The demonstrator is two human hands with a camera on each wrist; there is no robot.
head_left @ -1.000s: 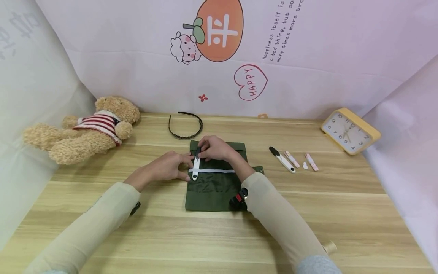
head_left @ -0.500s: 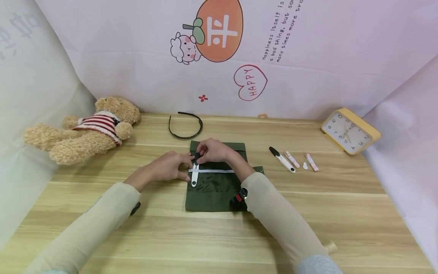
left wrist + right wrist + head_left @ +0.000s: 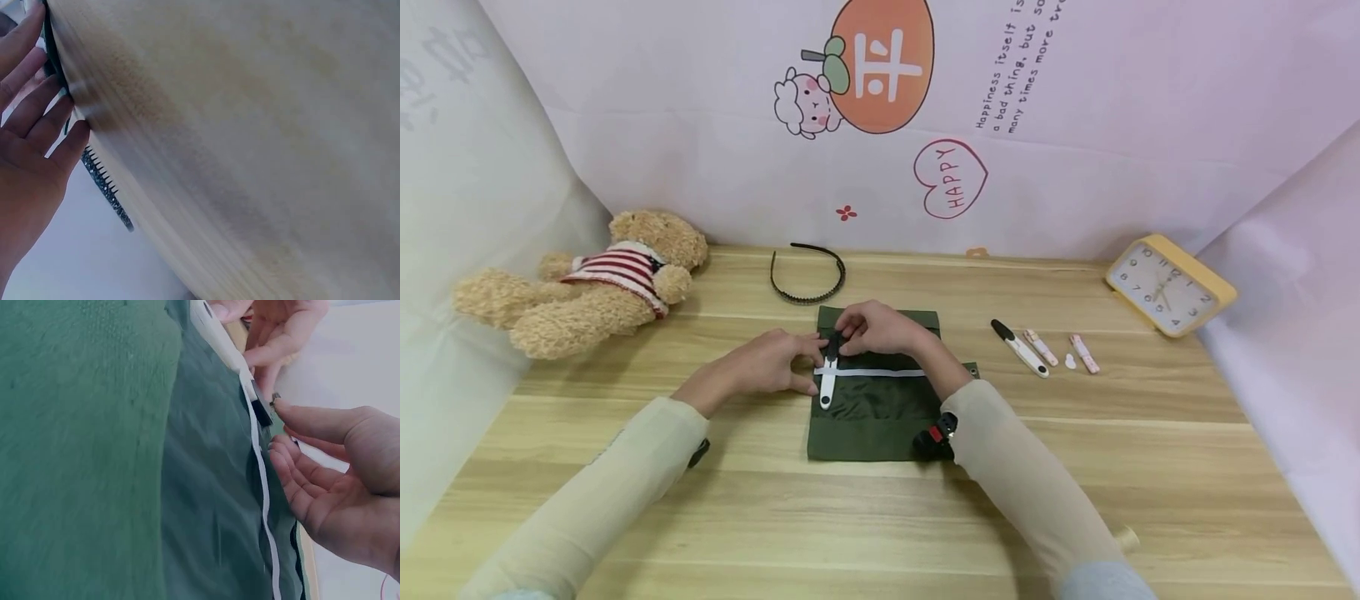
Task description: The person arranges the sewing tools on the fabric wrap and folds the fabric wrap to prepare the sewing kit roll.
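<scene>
A green cloth organizer [image 3: 874, 408] lay flat on the middle of the wooden table [image 3: 1150, 467], a white elastic band [image 3: 887, 372] running across it. A white clipper with a black tip [image 3: 828, 375] sat at the cloth's left edge, slipped under the band. The right hand [image 3: 880, 327] rested on the far part of the cloth, its fingertips bunched at the clipper's black tip; whether they actually pinched it could not be told, since the knuckles hid the contact. The left hand [image 3: 767, 363] lay just left of the clipper, fingers fairly straight and close together, touching the cloth's edge. In the left wrist view the cloth was mostly cut off. Farther off lay a black headband [image 3: 807, 273].
</scene>
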